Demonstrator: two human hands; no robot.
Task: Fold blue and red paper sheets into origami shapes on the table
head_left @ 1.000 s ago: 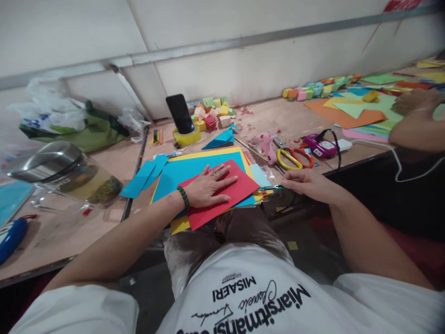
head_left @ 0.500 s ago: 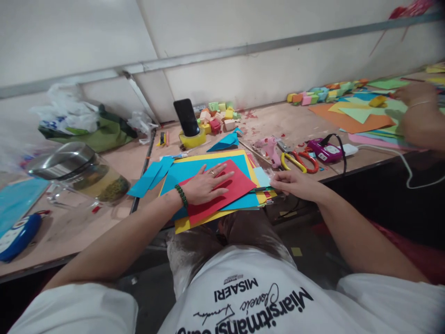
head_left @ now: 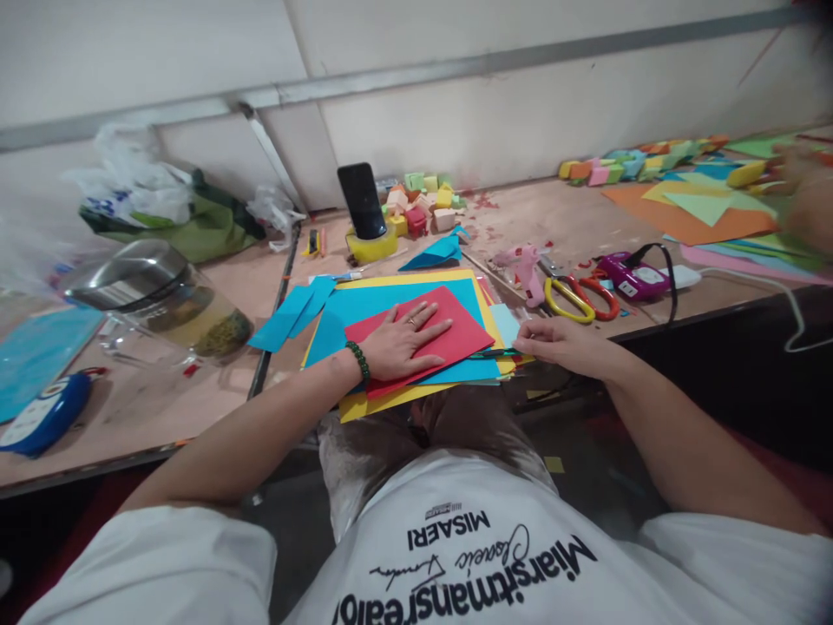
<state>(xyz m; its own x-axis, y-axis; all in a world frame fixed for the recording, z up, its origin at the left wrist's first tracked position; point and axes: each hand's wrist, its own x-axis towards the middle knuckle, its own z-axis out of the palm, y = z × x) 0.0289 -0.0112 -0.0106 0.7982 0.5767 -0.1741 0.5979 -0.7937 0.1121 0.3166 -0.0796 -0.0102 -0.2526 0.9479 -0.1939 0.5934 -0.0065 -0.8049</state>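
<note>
My left hand [head_left: 407, 340] lies flat with its fingers spread on a red sheet of paper [head_left: 455, 319]. That sheet sits at a slant on a blue sheet [head_left: 338, 317], with yellow paper [head_left: 357, 408] under them. At the right end of the stack, my right hand [head_left: 553, 340] is closed, its fingertips pinching a thin dark-green pen-like thing [head_left: 488, 353]. Its far tip reaches to the red sheet's right corner; its exact kind is unclear. A pale blue slip of paper [head_left: 504, 322] lies just beyond my right fingertips.
Behind the stack stand a phone [head_left: 362, 200] on a yellow tape roll [head_left: 372, 246] and folded paper cubes [head_left: 416, 208]. Right are a pink glue gun [head_left: 530, 276], scissors [head_left: 573, 299] and a purple device [head_left: 631, 276]. A glass jug [head_left: 188, 312] stands left. Another person's blurred hand [head_left: 807, 195] is far right.
My left hand has slid slightly toward me, uncovering the red sheet's left corner. My right hand keeps its pinch. The whole view has shifted a little, and the other person's hand has moved.
</note>
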